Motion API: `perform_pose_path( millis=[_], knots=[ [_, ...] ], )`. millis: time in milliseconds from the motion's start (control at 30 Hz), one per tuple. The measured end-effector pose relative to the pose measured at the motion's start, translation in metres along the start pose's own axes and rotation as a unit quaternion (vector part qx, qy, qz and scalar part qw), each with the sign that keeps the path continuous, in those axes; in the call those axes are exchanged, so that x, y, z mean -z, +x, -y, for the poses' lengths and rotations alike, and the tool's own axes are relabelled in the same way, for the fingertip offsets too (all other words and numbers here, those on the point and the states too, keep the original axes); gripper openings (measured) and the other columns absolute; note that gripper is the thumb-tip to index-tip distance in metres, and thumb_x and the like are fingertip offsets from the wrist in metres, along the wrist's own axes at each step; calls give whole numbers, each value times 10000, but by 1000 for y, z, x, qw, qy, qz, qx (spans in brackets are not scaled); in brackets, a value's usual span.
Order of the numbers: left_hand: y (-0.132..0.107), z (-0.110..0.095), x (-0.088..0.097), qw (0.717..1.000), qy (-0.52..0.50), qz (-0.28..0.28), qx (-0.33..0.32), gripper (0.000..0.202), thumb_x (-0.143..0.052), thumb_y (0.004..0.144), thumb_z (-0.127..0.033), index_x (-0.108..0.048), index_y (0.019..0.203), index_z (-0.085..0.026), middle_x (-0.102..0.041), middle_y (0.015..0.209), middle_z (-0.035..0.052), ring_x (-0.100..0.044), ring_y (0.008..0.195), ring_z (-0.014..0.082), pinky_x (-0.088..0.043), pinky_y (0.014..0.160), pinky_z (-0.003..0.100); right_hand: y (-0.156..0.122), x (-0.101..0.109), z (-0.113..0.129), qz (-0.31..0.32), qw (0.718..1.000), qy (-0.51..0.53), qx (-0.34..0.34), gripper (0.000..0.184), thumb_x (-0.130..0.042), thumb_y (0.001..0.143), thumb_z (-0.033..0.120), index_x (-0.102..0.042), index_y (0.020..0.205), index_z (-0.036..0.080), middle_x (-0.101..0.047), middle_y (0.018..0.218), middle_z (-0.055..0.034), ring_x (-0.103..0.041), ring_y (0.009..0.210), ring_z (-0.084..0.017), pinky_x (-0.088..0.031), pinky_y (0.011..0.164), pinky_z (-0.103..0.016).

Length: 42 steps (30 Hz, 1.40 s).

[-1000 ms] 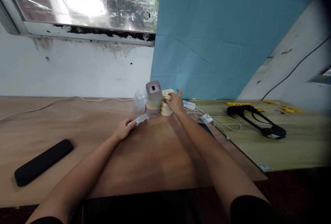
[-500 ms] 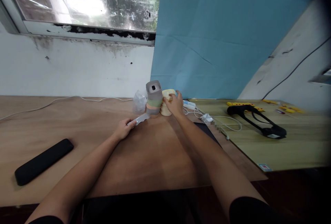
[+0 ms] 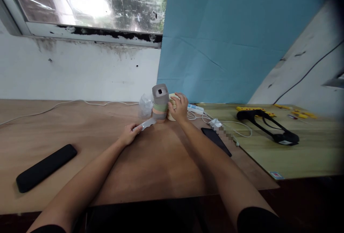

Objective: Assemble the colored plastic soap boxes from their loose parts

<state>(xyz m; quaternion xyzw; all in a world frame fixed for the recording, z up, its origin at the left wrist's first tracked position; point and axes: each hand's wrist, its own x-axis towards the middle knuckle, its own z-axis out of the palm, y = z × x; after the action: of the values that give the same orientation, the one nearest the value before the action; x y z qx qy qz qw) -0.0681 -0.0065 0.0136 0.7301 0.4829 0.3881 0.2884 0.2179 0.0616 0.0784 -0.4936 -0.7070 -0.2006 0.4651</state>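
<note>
My left hand is closed around the near end of a flat pale grey strip, whose far end points at a stack of square-looking cups in grey, green and peach. A small dark opening or object shows inside the top grey cup. My right hand is at a cream-coloured ribbed stack just right of the cups, covering much of it. Its fingers are curved and apart, with thumb and fingertips close to the grey cups; contact is unclear. Left of the cups sits a crumpled clear plastic bag.
A black elongated case lies at the left. Right of my arm are a dark flat slab, a white power strip and white cables. A black strap-like frame and yellow pieces lie on the adjoining table.
My right hand has shifted slightly left and turned across the front of the cream stack, toward the grey cups. More of the dark slab shows. The left hand has stayed still.
</note>
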Motion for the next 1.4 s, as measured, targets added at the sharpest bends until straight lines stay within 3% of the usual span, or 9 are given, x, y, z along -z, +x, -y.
perform_pose_path(
  millis=[133,267,333,533,667,867,1000,1200,1400],
  knots=[
    [0,1,-1,1000,7,-12,-7,495,-476,834,-563,-707,926,-135,-681,808,50,-589,763,204,-412,661,274,-28,-7,18,20,994,88,54,352,-495,847,416,-592,1130,231,-552,1239,-121,-470,1214,-294,-366,1037,-493],
    [0,3,-2,999,-3,-18,-28,507,-442,845,-573,-685,830,-128,-644,735,35,-557,699,179,-399,629,262,-62,-14,41,102,963,191,160,528,-597,798,469,-509,1261,231,-570,1217,-114,-530,1149,-262,-453,980,-424],
    [1,4,-2,999,-17,-23,-33,535,-420,847,-591,-670,806,-120,-630,724,38,-550,690,176,-402,626,264,-70,-17,50,132,956,209,161,593,-617,790,474,-469,1306,223,-557,1248,-120,-530,1156,-263,-464,969,-419],
    [1,5,-6,993,-112,-18,-31,716,-300,836,-711,-662,832,-94,-664,780,86,-587,706,198,-457,635,295,-73,-19,54,142,969,202,6,265,-462,880,297,-622,1084,241,-676,950,-58,-626,838,-208,-500,780,-346],
    [2,6,-12,980,-194,-15,35,816,-222,833,-740,-622,1076,-71,-692,918,137,-632,652,194,-467,542,285,-77,-24,39,141,959,220,-111,226,-485,852,354,-672,822,230,-656,715,-9,-591,657,-185,-463,621,-294],
    [2,10,-5,998,19,-55,4,528,-490,834,-588,-663,1031,-130,-709,960,118,-655,842,229,-504,758,334,-79,-34,5,172,928,227,-242,204,-536,724,300,-674,827,190,-613,630,31,-556,598,-143,-427,557,-232],
    [0,10,-1,981,183,-26,-57,436,-488,859,-522,-674,1039,-172,-693,1049,92,-613,982,249,-465,894,377,-79,-34,-9,217,910,218,-278,209,-561,718,263,-667,879,181,-628,623,27,-559,565,-127,-434,552,-217],
    [1,13,-3,946,321,37,-30,510,-456,859,-561,-649,1116,-165,-605,1236,129,-514,1187,293,-398,998,428,-78,-31,-22,270,908,195,-255,202,-596,749,269,-669,916,182,-696,762,-9,-618,685,-146,-466,649,-240],
    [0,19,-7,920,382,82,9,699,-373,842,-672,-499,1337,-195,-369,1484,152,-227,1403,383,-207,1099,556,-79,-28,-27,275,917,166,-238,294,-605,794,462,-684,892,197,-718,876,-37,-640,792,-170,-465,720,-269]
  ],
)
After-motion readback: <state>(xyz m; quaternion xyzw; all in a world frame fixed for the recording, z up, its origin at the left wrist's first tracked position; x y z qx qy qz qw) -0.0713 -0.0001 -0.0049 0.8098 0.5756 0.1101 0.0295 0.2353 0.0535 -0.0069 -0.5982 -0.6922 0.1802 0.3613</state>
